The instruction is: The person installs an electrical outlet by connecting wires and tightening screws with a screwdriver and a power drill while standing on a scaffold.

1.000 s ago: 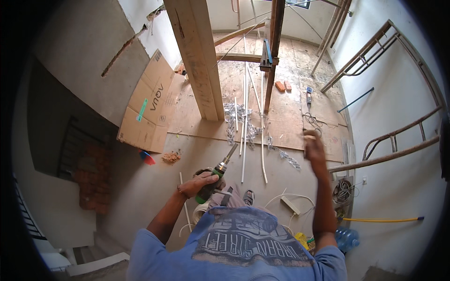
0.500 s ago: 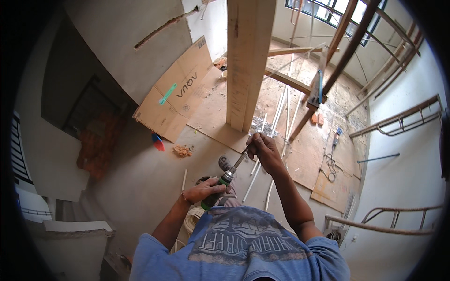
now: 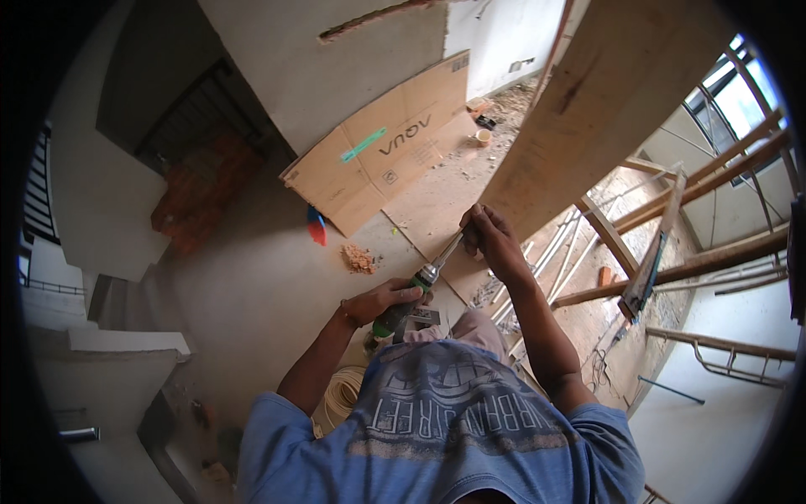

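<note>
My left hand [image 3: 382, 301] is closed round the green and black handle of a screwdriver [image 3: 427, 274], held slantwise in front of my waist. Its silver collar and metal shaft point up and to the right. At the far end of the shaft, the fingers of my right hand [image 3: 497, 241] are pinched together round the tip. Whether they also hold a small bit or screw is hidden. Just beyond my right hand rises a thick wooden beam [image 3: 600, 109], leaning toward the upper right in view.
A flattened cardboard box [image 3: 407, 126] leans on the far wall. Near it are a heap of orange rubble [image 3: 358, 259] and a red and blue piece [image 3: 316, 227]. Coiled cable [image 3: 339, 393] lies by my left side. White pipes [image 3: 567, 252] and a metal frame [image 3: 726, 349] are on the right.
My view has swung to the right, so the beam now looks tilted and the cardboard sits farther right. Both hands keep their grip on the screwdriver.
</note>
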### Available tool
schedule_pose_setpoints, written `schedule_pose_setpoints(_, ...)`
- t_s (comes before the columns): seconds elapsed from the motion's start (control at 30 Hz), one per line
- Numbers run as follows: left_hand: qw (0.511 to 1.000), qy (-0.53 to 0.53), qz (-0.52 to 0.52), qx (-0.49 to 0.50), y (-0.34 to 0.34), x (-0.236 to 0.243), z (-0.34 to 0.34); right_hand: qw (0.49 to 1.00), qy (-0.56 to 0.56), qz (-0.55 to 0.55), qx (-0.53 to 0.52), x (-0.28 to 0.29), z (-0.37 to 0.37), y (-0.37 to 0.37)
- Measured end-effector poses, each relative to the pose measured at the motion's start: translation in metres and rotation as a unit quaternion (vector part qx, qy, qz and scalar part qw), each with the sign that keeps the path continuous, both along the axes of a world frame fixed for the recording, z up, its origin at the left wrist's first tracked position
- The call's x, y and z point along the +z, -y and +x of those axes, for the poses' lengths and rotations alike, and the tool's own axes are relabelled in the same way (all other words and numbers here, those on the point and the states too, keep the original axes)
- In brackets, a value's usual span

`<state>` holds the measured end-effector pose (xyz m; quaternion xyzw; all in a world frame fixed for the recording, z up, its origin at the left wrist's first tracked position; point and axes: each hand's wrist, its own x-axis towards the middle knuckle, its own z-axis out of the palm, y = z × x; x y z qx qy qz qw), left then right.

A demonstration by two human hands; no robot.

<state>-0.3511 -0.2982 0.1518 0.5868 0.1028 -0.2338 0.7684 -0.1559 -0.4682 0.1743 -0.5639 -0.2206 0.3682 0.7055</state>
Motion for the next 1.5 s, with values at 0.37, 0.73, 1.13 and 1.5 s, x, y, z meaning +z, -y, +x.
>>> schedule_pose_setpoints(0.37,0.927,0.069,-0.301,0.214,-0.08,-0.047,0.04,0.978,0.001,-0.018,0.207,-0.017,0.09,-0.169)
schedule_pose_setpoints(0.73,0.956,0.04,-0.128,0.261,-0.221,-0.056,0.194,0.966,-0.132,0.016,0.223,-0.077,0.226,-0.327)
schedule_pose_setpoints(1.13,0.99,-0.058,0.048,0.121,-0.32,-0.007,0.451,0.99,-0.08,0.109,0.038,-0.085,0.423,-0.38)
schedule_pose_setpoints(1.5,0.983,0.116,0.142,0.034,-0.314,-0.028,0.7,0.993,-0.068,0.025,-0.096,-0.092,0.579,-0.35)
